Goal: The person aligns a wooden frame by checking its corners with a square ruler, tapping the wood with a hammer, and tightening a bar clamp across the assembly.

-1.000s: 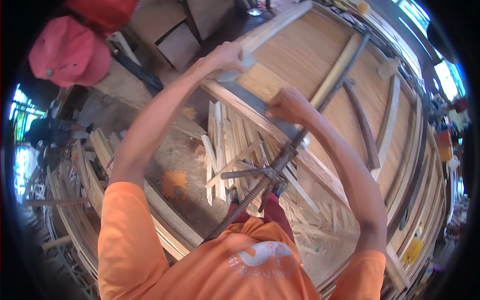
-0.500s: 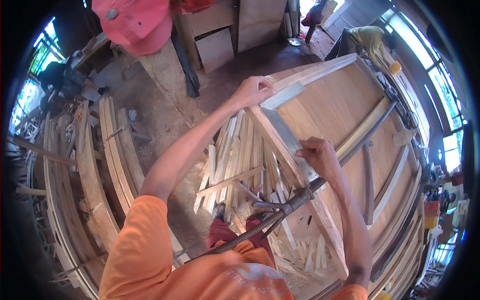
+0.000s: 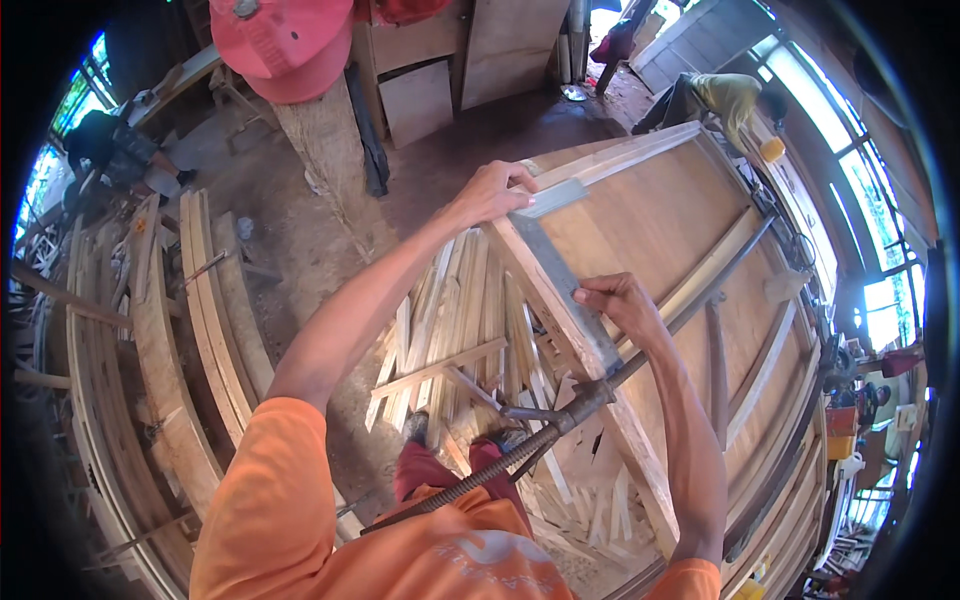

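Observation:
An L-shaped carpenter's square lies on the corner of a large wooden frame [image 3: 525, 268]. Its grey metal blade [image 3: 553, 250] runs along one frame rail, and its pale stock [image 3: 560, 197] lies along the adjoining side. At the corner, my left hand [image 3: 497, 190] is closed over the end of the square, fingers curled. My right hand [image 3: 622, 300] pinches the blade's inner edge between thumb and fingertips. Just nearer to me, a long threaded bar clamp [image 3: 575, 408] crosses the rail, its screw reaching toward my waist.
Plywood [image 3: 640, 205] fills the frame. Loose wooden strips [image 3: 445, 330] cover the floor by my feet, and long boards [image 3: 160, 340] lie at left. A post with a red cap [image 3: 285, 50] stands ahead. One person [image 3: 725, 95] bends at far right, another [image 3: 110, 150] at far left.
The whole view has shifted slightly, moving the frame a little left in the picture. Both hands stay at the square, with only small finger movements.

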Demonstrator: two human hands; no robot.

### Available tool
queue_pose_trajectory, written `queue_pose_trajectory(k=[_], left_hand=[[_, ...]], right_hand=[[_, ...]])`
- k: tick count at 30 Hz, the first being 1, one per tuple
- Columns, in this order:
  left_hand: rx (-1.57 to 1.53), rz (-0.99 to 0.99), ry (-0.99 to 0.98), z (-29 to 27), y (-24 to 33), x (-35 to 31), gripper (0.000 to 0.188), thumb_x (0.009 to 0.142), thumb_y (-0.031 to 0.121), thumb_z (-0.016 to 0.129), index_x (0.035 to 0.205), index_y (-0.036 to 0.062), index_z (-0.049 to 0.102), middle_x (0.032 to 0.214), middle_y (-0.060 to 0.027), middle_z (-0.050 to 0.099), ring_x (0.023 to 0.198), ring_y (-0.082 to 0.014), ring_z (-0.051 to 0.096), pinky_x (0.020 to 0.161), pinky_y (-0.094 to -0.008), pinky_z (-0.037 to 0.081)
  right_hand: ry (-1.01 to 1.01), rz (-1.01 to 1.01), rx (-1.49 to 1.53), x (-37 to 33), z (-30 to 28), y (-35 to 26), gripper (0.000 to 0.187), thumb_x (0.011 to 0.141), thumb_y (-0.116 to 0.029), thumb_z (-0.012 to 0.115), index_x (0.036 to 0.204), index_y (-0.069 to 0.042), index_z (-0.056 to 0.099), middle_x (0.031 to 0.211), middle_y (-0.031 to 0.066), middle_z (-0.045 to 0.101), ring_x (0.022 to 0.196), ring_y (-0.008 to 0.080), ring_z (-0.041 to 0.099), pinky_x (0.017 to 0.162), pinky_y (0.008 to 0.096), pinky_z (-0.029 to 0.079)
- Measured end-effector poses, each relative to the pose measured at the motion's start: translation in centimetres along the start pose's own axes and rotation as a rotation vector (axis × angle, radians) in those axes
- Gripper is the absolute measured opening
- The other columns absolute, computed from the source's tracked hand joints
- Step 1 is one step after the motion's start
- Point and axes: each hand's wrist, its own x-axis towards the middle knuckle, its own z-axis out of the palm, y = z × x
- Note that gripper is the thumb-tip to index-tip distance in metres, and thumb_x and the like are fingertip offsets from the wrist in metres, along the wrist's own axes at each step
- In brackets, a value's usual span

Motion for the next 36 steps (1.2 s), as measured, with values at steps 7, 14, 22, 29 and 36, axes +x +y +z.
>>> queue_pose_trajectory(k=[7,14,22,29,36], left_hand=[[0.041,-0.084,0.069,0.4,0.3,-0.9,0.024,0.083,0.017,0.084,0.100,0.0009,0.080,0.098,-0.0133,0.077,0.093,-0.0212,0.070,0.084,-0.0359,0.054],[-0.301,-0.298,-0.185,-2.5,0.1,-0.1,0.038,0.081,0.005,0.078,0.118,-0.0020,0.076,0.109,-0.0109,0.075,0.103,-0.0207,0.069,0.092,-0.0325,0.052],[-0.695,-0.315,-0.161,-1.6,-3.7,-1.8,0.055,0.082,0.008,0.080,0.133,-0.0089,0.065,0.128,-0.0161,0.070,0.123,-0.0218,0.063,0.106,-0.0308,0.047],[-0.768,-0.286,-0.107,-1.4,-5.0,-1.7,0.043,0.090,0.016,0.077,0.128,-0.0031,0.071,0.116,-0.0108,0.074,0.113,-0.0194,0.067,0.104,-0.0318,0.048],[-0.802,-0.311,0.020,-3.5,-5.1,-1.1,0.030,0.094,0.020,0.076,0.119,0.0024,0.074,0.111,-0.0066,0.075,0.104,-0.0132,0.068,0.091,-0.0292,0.052]], right_hand=[[0.249,-0.063,0.116,5.4,-2.7,-1.3,0.045,0.103,-0.033,0.072,0.130,0.004,0.072,0.095,0.0039,0.074,0.080,0.0107,0.064,0.074,0.0287,0.054],[0.307,-0.055,0.300,13.5,-1.0,-3.0,0.025,0.099,-0.019,0.075,0.099,0.005,0.070,0.081,0.0062,0.069,0.066,0.0130,0.062,0.060,0.0280,0.053],[0.470,0.098,0.510,16.1,-1.3,-1.9,0.035,0.091,-0.004,0.080,0.118,0.006,0.060,0.086,0.0097,0.072,0.066,0.0154,0.069,0.062,0.0258,0.060],[0.410,0.154,0.445,15.4,-2.6,-2.4,0.032,0.093,-0.006,0.079,0.119,0.000,0.061,0.090,0.0067,0.073,0.073,0.0131,0.071,0.068,0.0244,0.061],[0.337,0.187,0.398,15.4,-3.4,-3.0,0.025,0.096,-0.009,0.076,0.118,-0.003,0.064,0.091,0.0054,0.074,0.077,0.0123,0.073,0.073,0.0240,0.062]])
